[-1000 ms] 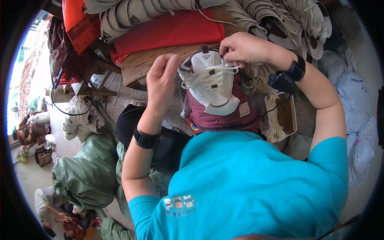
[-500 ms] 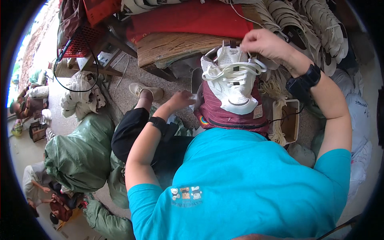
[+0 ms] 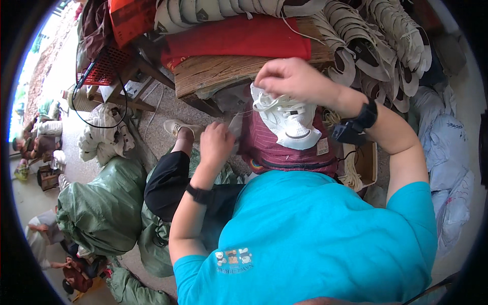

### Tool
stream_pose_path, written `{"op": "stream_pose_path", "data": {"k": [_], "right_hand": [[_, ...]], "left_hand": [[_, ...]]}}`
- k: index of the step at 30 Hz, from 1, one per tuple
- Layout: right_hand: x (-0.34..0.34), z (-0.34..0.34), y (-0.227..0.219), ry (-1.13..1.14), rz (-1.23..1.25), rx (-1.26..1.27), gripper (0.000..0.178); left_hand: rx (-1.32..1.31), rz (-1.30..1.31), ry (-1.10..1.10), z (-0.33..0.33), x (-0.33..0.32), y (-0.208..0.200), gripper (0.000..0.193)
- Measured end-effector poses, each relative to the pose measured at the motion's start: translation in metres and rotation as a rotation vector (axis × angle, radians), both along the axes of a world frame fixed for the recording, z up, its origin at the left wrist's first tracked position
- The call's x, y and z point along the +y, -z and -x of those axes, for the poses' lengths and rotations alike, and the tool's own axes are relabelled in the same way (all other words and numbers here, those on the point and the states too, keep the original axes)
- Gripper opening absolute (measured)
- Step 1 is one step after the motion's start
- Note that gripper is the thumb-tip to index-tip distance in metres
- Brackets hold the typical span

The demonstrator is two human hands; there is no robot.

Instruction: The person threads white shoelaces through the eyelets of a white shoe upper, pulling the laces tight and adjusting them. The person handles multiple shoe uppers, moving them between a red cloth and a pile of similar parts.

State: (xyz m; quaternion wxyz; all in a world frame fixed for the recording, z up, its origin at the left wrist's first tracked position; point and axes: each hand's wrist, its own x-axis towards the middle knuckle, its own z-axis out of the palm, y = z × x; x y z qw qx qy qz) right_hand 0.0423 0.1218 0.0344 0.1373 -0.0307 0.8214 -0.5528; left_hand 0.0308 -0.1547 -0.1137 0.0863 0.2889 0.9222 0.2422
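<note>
A white shoe upper (image 3: 288,121) lies on a maroon striped cloth (image 3: 284,152) over my lap. My right hand (image 3: 291,79) sits at the upper's top end, fingers pinched shut on its white edge and lace. That wrist wears a black band (image 3: 363,116). My left hand (image 3: 215,143) rests at the cloth's left edge, fingers curled shut around a small pale strip (image 3: 236,123) that touches the cloth. A black band (image 3: 197,193) circles that wrist too. My teal shirt (image 3: 315,234) hides the lap's near part.
A wooden bench (image 3: 223,76) with a red cushion (image 3: 239,38) stands ahead. Several white shoe uppers (image 3: 381,46) pile at the back right. A red crate (image 3: 101,71), green sacks (image 3: 101,203), a cardboard box (image 3: 362,163) and white bags (image 3: 447,157) surround me. Other people (image 3: 43,239) sit lower left.
My left hand has dropped from the upper's left side down to the cloth's left edge. My right hand has stayed at the upper's top.
</note>
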Motion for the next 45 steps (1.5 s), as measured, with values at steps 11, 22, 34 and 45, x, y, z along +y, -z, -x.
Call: {"op": "stream_pose_path", "data": {"k": [11, 22, 34, 45], "right_hand": [[-0.127, 0.050, 0.019, -0.548, -0.240, -0.533, 0.052], [-0.086, 0.008, -0.006, -0.667, -0.176, -0.335, 0.027], [0.001, -0.109, 0.008, 0.477, 0.835, -0.121, 0.031], [0.036, -0.143, 0.015, 0.297, 0.681, -0.425, 0.020]], "left_hand": [[0.792, 0.280, 0.747, -0.055, 0.027, -0.152, 0.026], [0.874, 0.083, 0.946, -0.081, 0.039, -0.155, 0.026], [0.178, -0.815, -0.108, -0.025, 0.036, -0.072, 0.035], [-0.276, -1.016, -0.157, 0.006, 0.109, -0.090, 0.075]]}}
